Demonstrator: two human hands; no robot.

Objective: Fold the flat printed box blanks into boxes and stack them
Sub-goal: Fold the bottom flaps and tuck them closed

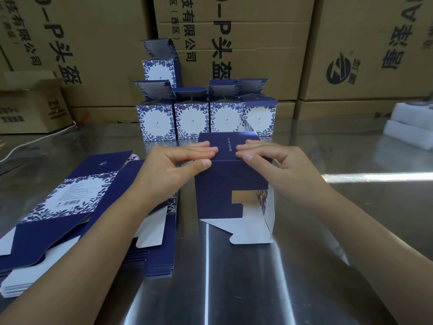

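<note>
The steel table [304,266] fills the lower frame, with brown cartons [246,31] walled up behind it across the top. The job looks to be in its early part. A thick pile of flat blanks [70,207] lies at lower left, with a second pile just to its right, so most of the work remains.

At upper centre stand five finished boxes [192,120]: four side by side in a row on the table and one stacked on the leftmost. All have their top lids standing open, so the stack has only just begun its second layer.

At the centre of the frame, just in front of that row, is the box [229,184] now being formed. It is squared up into a tube. Its white flaps [253,231] at the near end hang unfolded, so that end is not closed yet.

The left hand [168,165] and right hand [269,158] hold its upper edge. On each, the fingers [201,150] lie on the upper panel with the thumb on the near face, clamped on the fold between them.

The box's far end is hidden behind its own body. The print on its upper panel is too small to read. The white packs [410,127] at the right edge are cut off and unclear.
</note>
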